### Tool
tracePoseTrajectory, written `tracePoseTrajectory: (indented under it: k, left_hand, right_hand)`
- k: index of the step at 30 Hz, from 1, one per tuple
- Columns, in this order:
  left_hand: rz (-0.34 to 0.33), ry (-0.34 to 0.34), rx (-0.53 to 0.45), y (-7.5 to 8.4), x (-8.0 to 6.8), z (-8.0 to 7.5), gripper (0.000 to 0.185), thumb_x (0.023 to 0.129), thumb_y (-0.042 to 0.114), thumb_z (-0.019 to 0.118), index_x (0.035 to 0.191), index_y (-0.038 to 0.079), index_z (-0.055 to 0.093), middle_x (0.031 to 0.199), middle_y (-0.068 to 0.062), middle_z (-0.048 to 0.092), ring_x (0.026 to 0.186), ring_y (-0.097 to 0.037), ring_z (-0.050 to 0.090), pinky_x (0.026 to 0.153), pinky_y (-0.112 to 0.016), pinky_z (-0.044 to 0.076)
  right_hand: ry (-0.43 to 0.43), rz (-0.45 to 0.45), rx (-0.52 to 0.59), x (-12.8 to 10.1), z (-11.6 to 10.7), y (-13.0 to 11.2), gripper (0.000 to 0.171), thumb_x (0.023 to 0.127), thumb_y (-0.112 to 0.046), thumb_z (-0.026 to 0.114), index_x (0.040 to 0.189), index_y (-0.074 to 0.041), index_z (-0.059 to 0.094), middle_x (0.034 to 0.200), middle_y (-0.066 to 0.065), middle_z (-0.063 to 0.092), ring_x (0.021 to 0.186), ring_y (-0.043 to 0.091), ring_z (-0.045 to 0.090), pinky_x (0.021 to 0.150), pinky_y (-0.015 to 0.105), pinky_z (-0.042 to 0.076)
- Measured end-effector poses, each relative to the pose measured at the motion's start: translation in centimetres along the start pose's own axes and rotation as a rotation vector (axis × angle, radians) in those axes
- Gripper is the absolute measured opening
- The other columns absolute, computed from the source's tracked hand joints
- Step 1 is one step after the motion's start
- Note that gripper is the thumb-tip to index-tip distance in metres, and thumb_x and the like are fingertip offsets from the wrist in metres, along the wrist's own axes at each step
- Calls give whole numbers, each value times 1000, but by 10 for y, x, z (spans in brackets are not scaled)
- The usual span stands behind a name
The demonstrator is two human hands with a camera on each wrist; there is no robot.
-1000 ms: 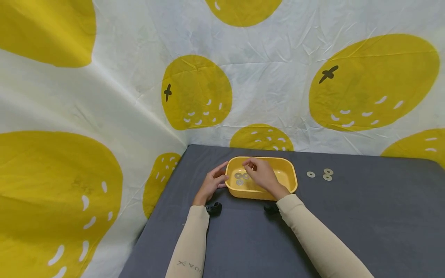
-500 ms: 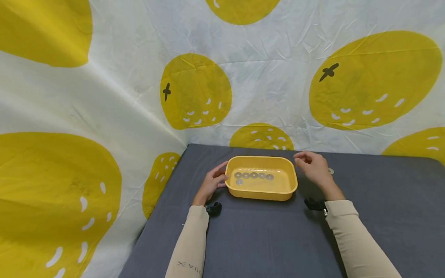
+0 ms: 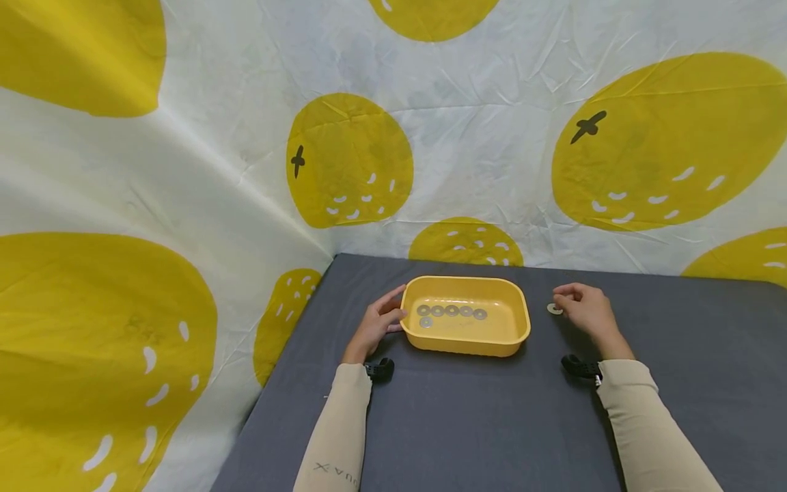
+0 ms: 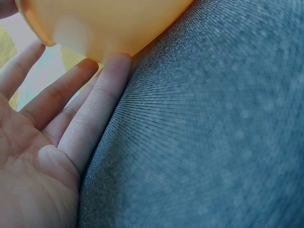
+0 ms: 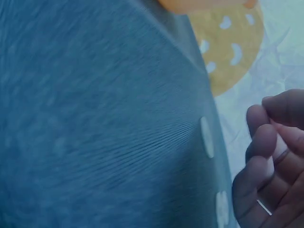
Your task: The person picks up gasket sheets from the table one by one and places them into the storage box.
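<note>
One right hand (image 3: 591, 314) has swung from the yellow tray (image 3: 492, 331) to a loose washer (image 3: 551, 309), fingers curled, can't tell if gripping; left hand (image 3: 370, 329) rests relaxed against the tray. Six washers (image 3: 447, 310) inside, so I reckon placing's unfinished. Right hand's blocking my head view of another washer (image 5: 219, 209); patterned sheet (image 3: 473, 157) behind.

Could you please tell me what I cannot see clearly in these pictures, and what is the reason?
Head: the right hand covers part of the disc beside it.
Right wrist: the lower disc shape is blurred and edge-on; one disc or two, unclear.
Left wrist: the top edge cuts off the tray; its wall hides the inside.
Head: the writing curves out of sight around the left sleeve.
</note>
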State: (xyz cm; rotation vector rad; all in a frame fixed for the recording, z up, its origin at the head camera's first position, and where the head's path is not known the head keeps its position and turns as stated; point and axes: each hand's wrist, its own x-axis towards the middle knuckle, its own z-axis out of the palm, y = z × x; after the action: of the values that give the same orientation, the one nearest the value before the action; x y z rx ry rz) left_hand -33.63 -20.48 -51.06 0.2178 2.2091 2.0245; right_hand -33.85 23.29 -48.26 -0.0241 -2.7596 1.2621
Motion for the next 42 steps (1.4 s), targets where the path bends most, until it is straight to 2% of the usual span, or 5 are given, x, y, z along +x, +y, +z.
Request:
tracePoseTrajectory:
  k: [7, 16, 30, 37, 42]
  left_hand:
    - [1, -4, -2, 1, 0, 1, 59, 97, 19, 68, 151, 35, 51, 147, -12, 58, 129, -32, 61, 91, -38, 62]
    - [8, -11, -6, 3, -1, 0, 59, 97, 18, 68, 151, 36, 51, 145, -12, 59, 127, -31, 62, 91, -40, 62]
    - [0, -19, -12, 4, -1, 1, 58, 98, 16, 65, 151, 37, 50, 145, -14, 58, 128, -34, 61, 91, -39, 62]
    - [5, -6, -7, 3, 0, 0, 59, 98, 15, 66, 151, 35, 51, 145, -15, 59, 127, -34, 62, 91, -40, 62]
    - [-7, 4, -6, 1, 0, 1, 59, 97, 14, 66, 149, 38, 53, 143, -13, 60, 126, -32, 63, 90, -39, 62]
  right_hand:
    - [-92, 57, -46, 1, 3, 9, 37, 102, -22, 60, 125, 6, 63, 88, 12, 73, 67, 15, 61, 56, 29, 49]
    - [-131, 170, 10, 6, 2, 10, 41, 101, -20, 61, 131, 9, 58, 87, 10, 71, 67, 13, 63, 59, 28, 57]
    - [-152, 199, -138, 13, 2, 2, 35, 98, -22, 67, 117, 7, 63, 71, 6, 66, 60, 15, 63, 56, 31, 54]
    - [-161, 213, -214, 16, 4, 0, 32, 98, -21, 67, 116, 5, 63, 77, 10, 67, 67, 20, 63, 60, 33, 50]
    - [-133, 196, -270, 12, 4, 0, 32, 96, -22, 67, 115, 3, 61, 99, 22, 65, 85, 35, 59, 68, 42, 46]
